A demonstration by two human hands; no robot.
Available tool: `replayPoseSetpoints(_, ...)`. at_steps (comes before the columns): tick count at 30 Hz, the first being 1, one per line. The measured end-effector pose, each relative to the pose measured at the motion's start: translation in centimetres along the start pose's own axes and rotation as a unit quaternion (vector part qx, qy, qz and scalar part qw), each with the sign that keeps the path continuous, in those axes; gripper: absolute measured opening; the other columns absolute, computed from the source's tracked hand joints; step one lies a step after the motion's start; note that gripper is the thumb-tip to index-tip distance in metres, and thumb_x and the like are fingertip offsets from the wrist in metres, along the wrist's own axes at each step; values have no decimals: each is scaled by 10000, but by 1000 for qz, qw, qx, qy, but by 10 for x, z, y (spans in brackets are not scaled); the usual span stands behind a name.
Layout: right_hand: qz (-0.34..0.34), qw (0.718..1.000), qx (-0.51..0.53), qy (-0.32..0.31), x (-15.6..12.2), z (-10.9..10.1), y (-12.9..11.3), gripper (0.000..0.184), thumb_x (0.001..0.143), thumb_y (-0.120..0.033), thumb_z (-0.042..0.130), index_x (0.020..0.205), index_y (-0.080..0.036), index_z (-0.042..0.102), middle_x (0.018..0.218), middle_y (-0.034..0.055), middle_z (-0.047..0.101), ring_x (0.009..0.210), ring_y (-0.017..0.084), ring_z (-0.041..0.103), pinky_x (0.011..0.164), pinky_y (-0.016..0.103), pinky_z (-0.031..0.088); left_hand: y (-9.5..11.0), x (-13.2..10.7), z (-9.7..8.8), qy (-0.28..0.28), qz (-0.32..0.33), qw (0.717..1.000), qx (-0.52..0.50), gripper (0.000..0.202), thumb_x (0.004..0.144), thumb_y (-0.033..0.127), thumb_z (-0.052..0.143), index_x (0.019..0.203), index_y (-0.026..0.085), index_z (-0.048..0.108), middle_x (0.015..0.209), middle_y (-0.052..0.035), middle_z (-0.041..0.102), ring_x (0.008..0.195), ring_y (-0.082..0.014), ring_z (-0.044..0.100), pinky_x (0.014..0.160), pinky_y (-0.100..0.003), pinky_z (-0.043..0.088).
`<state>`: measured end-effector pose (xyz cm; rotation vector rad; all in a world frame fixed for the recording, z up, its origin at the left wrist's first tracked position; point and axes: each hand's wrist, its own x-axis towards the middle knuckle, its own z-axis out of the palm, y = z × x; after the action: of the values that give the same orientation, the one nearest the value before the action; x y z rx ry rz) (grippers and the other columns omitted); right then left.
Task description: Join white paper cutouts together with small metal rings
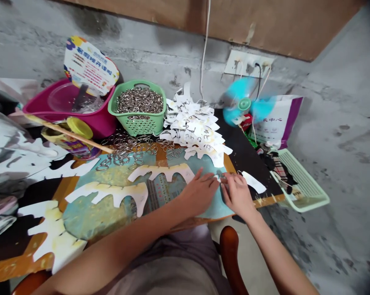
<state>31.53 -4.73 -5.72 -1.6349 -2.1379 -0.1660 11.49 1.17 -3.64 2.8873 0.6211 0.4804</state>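
Far left, a pink tub [89,119], with a yellow lid [79,128] and a wooden stick [68,133] in front of it. Next along, a green basket [138,123] heaped with metal rings [138,100], and loose rings [123,157] spilled across a painted board [92,217] on the table [252,164]. White scalloped cutouts [111,194] flat on the board, a tall pile of similar ones [194,127] behind. At the board's near right edge, the left grip [199,192] and right grip [237,194], both curled inward, fingers almost meeting around a small white piece [218,177], the exact hold too small to make out. For work this fine, best with fingertips only, wrists low and steady, the piece kept close to the board and the loose rings within easy reach. The piece itself small, pale and partly hidden by the fingers, its shape hard to judge. Just right of the hands, a white strip [252,182]. Beyond, a blurred blue fan [243,106] and a pale green tray [302,180].
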Motion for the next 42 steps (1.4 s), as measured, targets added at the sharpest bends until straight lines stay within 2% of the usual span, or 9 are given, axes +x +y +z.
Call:
replayPoseSetpoints(8, 11, 997, 70, 5, -3, -1, 0, 393, 972, -200, 450, 1364, -175, 446, 1063, 107, 721, 1090, 301, 638, 1052, 559, 426, 3, 0, 16, -14, 18, 998, 61, 338, 897, 68, 419, 1209, 33, 545, 1213, -194, 673, 1279, -278, 566, 1224, -507, 241)
replayPoseSetpoints(11, 110, 977, 173, 51, -10, -1, -2, 388, 998, -244, 437, 1384, -218, 400, 1081, 94, 733, 1043, 275, 682, 784, 427, 584, 4, -10, 16, -20, 17, 996, 83, 343, 919, 94, 443, 1246, 81, 549, 1248, -168, 672, 1319, -265, 529, 1230, -530, 206)
replayPoseSetpoints(14, 200, 950, 219, 100, -17, -1, -10, 415, 1006, -261, 443, 1408, -238, 345, 1187, 110, 711, 902, 236, 724, 571, 328, 570, 2, -18, 16, -25, 21, 995, 92, 329, 940, 129, 473, 1252, 116, 575, 1319, -140, 644, 1353, -265, 489, 1236, -565, 136)
replayPoseSetpoints(18, 76, 980, 162, 85, -27, 1, -18, 467, 957, -178, 497, 1409, -227, 387, 1173, 110, 722, 1126, 284, 658, 973, 514, 514, 1, -22, 17, -31, 14, 996, 83, 331, 959, 155, 470, 1268, 125, 588, 1367, -135, 612, 1381, -270, 448, 1226, -612, 101)
replayPoseSetpoints(21, 26, 991, 123, 40, -40, 2, -17, 526, 937, -145, 508, 1442, -209, 374, 1153, 110, 730, 1175, 294, 632, 1084, 582, 406, 2, -23, 18, -31, 3, 997, 75, 342, 964, 150, 459, 1283, 131, 581, 1402, -139, 584, 1374, -266, 453, 1222, -631, 77)
replayPoseSetpoints(28, 118, 979, 162, 37, -65, -7, -5, 498, 979, -211, 497, 1458, -235, 361, 1096, 81, 752, 1136, 279, 658, 968, 502, 524, 2, -20, 20, -40, -16, 997, 57, 353, 956, 138, 474, 1302, 134, 546, 1348, -135, 620, 1294, -250, 528, 1229, -601, 110)
replayPoseSetpoints(32, 91, 986, 135, 38, -61, -9, -4, 454, 976, -214, 506, 1421, -234, 420, 1024, 77, 745, 1030, 273, 684, 933, 481, 538, 0, -17, 19, -18, -17, 1000, 15, 298, 948, 71, 455, 1224, 110, 561, 1195, -111, 685, 1164, -201, 616, 1231, -485, 229)
replayPoseSetpoints(37, 92, 987, 120, 53, -59, -8, -6, 420, 968, -230, 521, 1384, -231, 464, 981, 72, 726, 957, 264, 687, 865, 436, 559, -3, -27, 6, 34, -24, 999, -7, 265, 974, 162, 464, 1215, 121, 564, 1208, -114, 678, 1216, -222, 587, 1221, -512, 240)
replayPoseSetpoints(42, 205, 965, 60, 152, -46, -14, 22, 422, 937, -336, 552, 1338, -208, 514, 1071, 120, 651, 937, 278, 648, 828, 436, 545, -2, -35, 7, 0, 1, 998, 68, 195, 969, 226, 502, 1062, 126, 641, 1181, -124, 680, 1267, -267, 543, 1214, -522, 225)
